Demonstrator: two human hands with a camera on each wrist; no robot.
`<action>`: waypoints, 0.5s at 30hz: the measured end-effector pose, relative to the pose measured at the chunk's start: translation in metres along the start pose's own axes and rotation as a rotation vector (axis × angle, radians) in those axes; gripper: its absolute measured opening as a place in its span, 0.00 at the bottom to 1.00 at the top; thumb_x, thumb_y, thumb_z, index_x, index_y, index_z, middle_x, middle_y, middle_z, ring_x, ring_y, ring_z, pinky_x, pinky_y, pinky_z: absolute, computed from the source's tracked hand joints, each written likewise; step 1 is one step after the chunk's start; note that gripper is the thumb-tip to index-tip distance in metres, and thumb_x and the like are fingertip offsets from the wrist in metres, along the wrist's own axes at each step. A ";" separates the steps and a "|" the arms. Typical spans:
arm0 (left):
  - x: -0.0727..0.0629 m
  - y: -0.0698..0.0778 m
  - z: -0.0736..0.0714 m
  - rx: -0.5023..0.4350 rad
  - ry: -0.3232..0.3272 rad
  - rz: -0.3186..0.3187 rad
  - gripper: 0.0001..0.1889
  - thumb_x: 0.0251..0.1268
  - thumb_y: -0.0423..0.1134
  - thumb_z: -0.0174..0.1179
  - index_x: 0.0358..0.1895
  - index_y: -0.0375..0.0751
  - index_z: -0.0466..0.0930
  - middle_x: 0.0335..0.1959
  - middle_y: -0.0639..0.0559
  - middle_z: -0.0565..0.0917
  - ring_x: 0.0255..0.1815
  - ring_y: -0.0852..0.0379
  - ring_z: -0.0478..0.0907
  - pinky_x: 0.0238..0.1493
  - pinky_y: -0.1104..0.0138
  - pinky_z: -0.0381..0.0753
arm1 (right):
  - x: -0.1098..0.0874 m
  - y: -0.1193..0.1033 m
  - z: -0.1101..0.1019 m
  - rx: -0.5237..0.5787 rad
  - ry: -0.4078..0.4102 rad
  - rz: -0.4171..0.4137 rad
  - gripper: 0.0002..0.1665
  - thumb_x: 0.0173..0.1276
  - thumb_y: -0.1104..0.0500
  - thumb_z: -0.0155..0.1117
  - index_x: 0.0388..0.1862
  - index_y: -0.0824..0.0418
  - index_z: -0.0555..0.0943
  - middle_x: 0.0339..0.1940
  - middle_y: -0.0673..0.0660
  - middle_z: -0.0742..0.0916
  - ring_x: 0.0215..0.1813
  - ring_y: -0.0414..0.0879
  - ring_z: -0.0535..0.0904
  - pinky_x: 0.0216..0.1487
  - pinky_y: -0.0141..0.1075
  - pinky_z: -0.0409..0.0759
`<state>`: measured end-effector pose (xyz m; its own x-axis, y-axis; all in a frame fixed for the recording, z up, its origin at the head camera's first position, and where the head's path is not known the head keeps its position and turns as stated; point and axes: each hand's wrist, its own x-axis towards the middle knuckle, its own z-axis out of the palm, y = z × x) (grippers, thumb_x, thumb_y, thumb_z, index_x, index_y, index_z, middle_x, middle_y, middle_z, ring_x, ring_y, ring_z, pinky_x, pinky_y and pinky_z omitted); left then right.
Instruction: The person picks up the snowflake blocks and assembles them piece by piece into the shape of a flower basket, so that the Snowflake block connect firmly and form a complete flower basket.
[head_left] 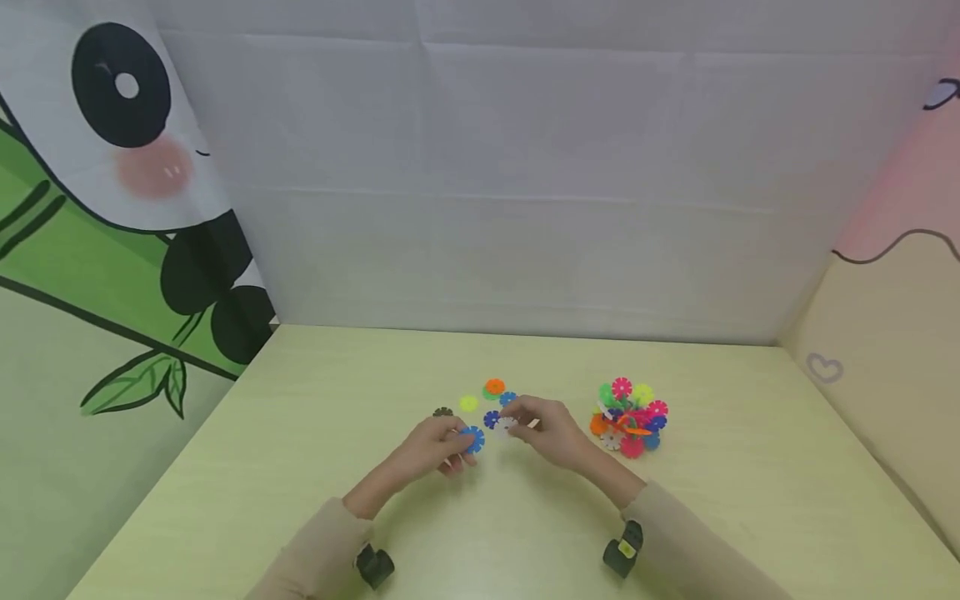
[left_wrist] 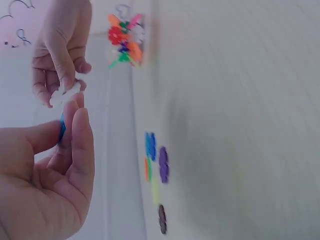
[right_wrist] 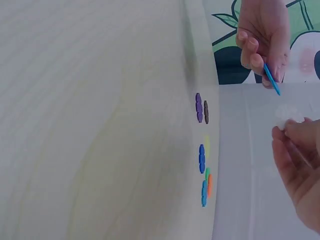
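While both hands met above the pale green table [head_left: 300, 467], the left hand [head_left: 435, 450] pinched a light blue snowflake disc [head_left: 472, 438] between thumb and fingertips. The right hand [head_left: 547, 429] pinched a white snowflake disc [head_left: 504, 425] just beside it, the two pieces close but apart in the wrist views. Loose discs lay on the table beyond the hands: orange disc [head_left: 494, 387], yellow disc [head_left: 468, 403], brown disc [head_left: 442, 412], dark blue disc [head_left: 491, 418]. An assembled multicoloured cluster [head_left: 630, 417] stood to the right, near the right hand.
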<state>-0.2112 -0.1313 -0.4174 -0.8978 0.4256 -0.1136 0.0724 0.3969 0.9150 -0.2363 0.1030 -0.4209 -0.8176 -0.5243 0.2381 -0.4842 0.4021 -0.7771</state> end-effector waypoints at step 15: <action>-0.001 0.023 0.016 -0.228 0.088 0.023 0.17 0.75 0.34 0.50 0.58 0.23 0.70 0.29 0.45 0.89 0.22 0.67 0.77 0.30 0.74 0.83 | -0.008 -0.020 -0.004 -0.001 0.183 -0.143 0.08 0.66 0.69 0.64 0.43 0.64 0.84 0.38 0.59 0.90 0.40 0.50 0.86 0.39 0.29 0.83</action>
<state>-0.2021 -0.1094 -0.4029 -0.9323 0.3555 -0.0670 0.0018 0.1896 0.9819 -0.2211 0.1019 -0.4052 -0.7834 -0.4312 0.4476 -0.5994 0.3339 -0.7275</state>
